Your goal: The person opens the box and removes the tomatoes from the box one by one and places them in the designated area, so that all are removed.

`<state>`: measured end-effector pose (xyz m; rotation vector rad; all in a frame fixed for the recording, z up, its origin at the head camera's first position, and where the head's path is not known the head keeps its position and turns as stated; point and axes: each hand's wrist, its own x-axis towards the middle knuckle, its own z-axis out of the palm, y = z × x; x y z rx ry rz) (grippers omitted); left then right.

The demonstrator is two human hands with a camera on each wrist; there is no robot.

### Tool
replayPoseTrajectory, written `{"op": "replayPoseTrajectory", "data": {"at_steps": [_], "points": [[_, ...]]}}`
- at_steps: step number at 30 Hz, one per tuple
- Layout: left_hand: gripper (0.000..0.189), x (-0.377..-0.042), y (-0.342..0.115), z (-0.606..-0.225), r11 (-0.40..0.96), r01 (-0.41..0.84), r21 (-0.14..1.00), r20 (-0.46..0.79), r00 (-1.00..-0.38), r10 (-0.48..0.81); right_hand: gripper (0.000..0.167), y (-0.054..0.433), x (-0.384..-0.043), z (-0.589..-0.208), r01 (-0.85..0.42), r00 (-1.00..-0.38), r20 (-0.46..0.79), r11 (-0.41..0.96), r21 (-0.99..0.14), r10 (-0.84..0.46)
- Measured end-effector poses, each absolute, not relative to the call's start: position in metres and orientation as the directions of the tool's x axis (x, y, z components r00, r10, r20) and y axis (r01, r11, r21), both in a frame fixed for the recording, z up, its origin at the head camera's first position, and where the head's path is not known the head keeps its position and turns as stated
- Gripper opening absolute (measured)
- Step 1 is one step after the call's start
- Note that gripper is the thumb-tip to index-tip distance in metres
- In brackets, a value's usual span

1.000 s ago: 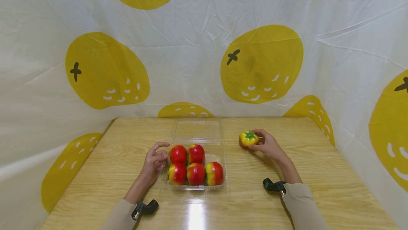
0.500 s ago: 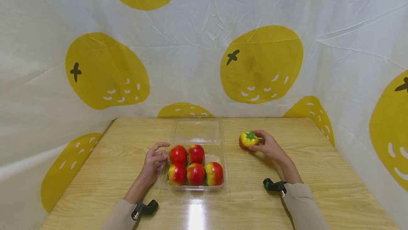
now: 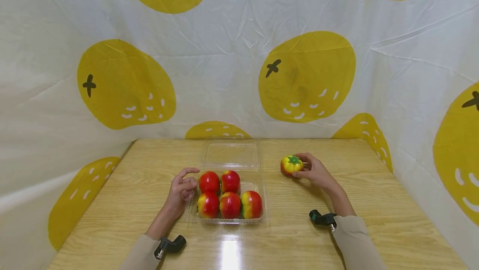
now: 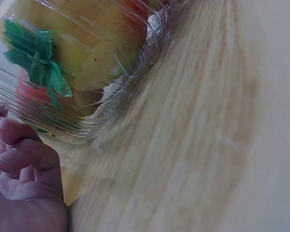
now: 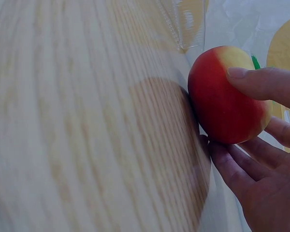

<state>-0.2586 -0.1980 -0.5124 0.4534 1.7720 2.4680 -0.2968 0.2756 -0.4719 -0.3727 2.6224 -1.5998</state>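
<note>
In the head view my right hand (image 3: 314, 172) holds a red-and-yellow toy fruit (image 3: 292, 164) with a green leafy top facing up. The right wrist view shows my thumb on one side of that fruit (image 5: 222, 96) and fingers around the other, close over the table. At the table's middle sits a hinged clear plastic container (image 3: 235, 221), its lid (image 3: 232, 153) folded back. Several similar red fruits (image 3: 230, 204) fill it except for the back right spot. My left hand (image 3: 180, 191) pinches the container's left rim, thumb and fingertip meeting there in the left wrist view.
The wooden table (image 3: 149, 157) reaches back to a white cloth (image 3: 217, 87) printed with big yellow fruit, which also hangs along both sides. A dark wrist mount (image 3: 322, 218) sits on the right wrist, and another wrist mount (image 3: 170, 245) on the left.
</note>
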Motion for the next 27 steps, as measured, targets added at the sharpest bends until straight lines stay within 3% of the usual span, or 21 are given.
{"op": "replayPoseTrajectory", "data": {"at_steps": [27], "points": [[0.031,-0.2577,-0.1974,-0.5088,-0.326,0.110,0.939,0.189,-0.956,0.223,0.068,0.2776,-0.2966,-0.4688,-0.172,-0.968,0.070,0.433,-0.885,-0.241]]}}
